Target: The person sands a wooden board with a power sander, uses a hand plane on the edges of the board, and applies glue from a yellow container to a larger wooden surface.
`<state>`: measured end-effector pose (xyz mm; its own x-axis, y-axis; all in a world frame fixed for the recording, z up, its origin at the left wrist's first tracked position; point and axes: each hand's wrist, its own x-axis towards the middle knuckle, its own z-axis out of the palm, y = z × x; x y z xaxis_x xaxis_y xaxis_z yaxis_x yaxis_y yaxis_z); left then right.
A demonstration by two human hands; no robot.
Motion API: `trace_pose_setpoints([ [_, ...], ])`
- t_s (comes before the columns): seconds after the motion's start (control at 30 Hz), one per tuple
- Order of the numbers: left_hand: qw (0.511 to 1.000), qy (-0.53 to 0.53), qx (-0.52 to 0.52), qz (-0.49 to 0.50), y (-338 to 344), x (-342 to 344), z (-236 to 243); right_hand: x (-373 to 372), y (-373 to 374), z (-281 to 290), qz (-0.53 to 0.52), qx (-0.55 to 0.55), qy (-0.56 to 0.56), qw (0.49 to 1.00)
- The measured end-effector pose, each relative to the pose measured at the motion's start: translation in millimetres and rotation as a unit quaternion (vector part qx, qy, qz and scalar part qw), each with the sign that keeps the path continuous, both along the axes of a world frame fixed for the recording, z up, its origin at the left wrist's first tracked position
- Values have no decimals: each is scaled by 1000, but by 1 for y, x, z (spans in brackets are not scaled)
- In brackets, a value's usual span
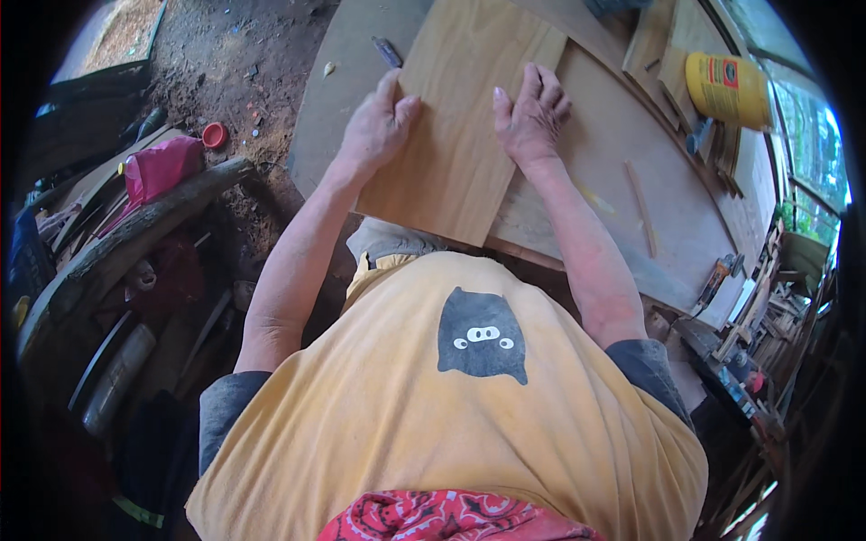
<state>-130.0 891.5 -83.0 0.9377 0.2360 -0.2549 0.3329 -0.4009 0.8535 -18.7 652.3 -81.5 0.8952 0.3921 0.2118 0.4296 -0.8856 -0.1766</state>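
A flat wooden board (460,108) with brown grain lies on the pale worktable, its near end at the table's front edge. My left hand (377,128) grips the board's left edge, thumb on top and fingers mostly hidden along the side. My right hand (530,122) is at the board's right edge, thumb apart from the half-bent fingers. Whether it touches the wood I cannot tell. Just beyond my left hand is a small dark, pen-like thing (387,51).
On the table's right are a thin wood strip (641,207), stacked planks (649,54) and a yellow plastic jar (729,90). Scrap wood (780,311) is heaped at the far right. A log (135,230), pink bag (161,169) and red lid (215,135) are at left.
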Motion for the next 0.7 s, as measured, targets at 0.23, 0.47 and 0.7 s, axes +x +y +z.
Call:
trace_pose_setpoints([
  [0.23, 918, -96, 383, -41, -59, 18, 11, -43, -80, 26, -61, 178, -20, 982],
  [0.47, 849, -24, 520, -88, -93, 52, -11, -154, -264, 15, -197, 203, -43, 958],
  [0.7, 859, -14, 500, -108, -57, 60, -14, -172, -391, -24, -336, 170, -107, 920],
])
